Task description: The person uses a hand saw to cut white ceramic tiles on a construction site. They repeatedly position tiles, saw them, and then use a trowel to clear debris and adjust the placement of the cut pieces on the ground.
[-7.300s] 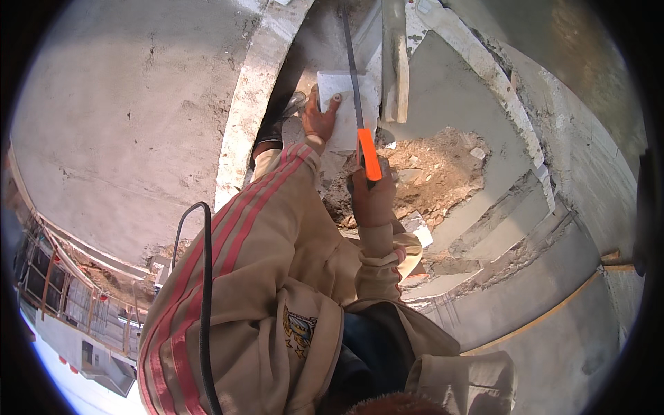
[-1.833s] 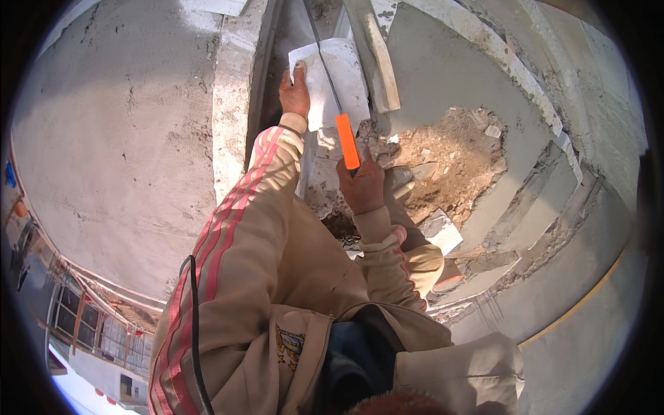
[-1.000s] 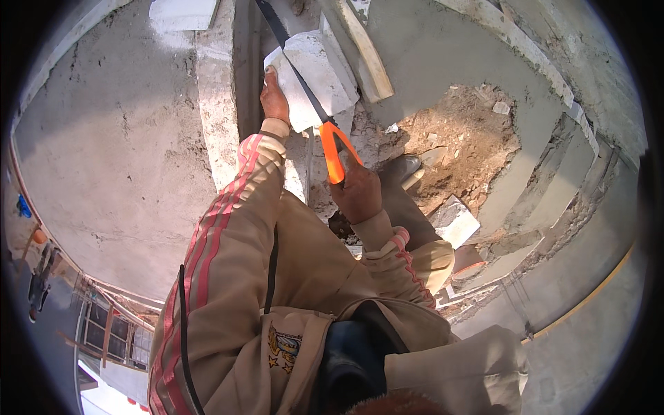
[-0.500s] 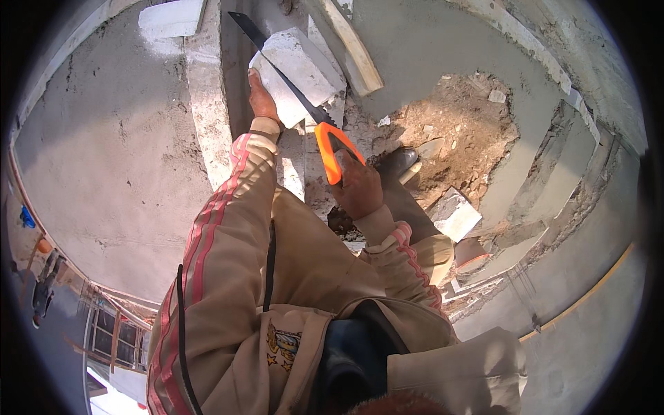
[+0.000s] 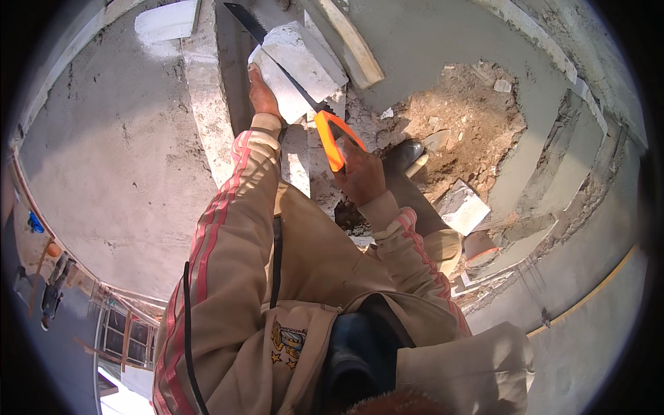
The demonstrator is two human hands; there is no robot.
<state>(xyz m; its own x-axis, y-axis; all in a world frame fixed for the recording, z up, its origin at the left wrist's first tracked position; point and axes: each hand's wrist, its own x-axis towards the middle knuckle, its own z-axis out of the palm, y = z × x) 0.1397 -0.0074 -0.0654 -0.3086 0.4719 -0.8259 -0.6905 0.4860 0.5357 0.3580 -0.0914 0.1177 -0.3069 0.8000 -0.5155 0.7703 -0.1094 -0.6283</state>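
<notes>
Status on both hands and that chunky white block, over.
Left hand holding chunky white block, left edge. Right hand gripping orange-handled saw, dark blade across block. Possible obstruction: pale wooden board right of block.

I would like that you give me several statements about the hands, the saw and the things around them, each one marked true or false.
1. The right hand holds the saw by its handle. True.
2. The handle is green. False: it is orange.
3. The left hand is against the left side of the white block. True.
4. The saw blade points away from the block. False: it crosses the block, and its tip shows beyond it.
5. A patch of earth and rubble lies to the right of the right hand. True.
6. The left sleeve is plain. False: it has pink stripes.
</notes>
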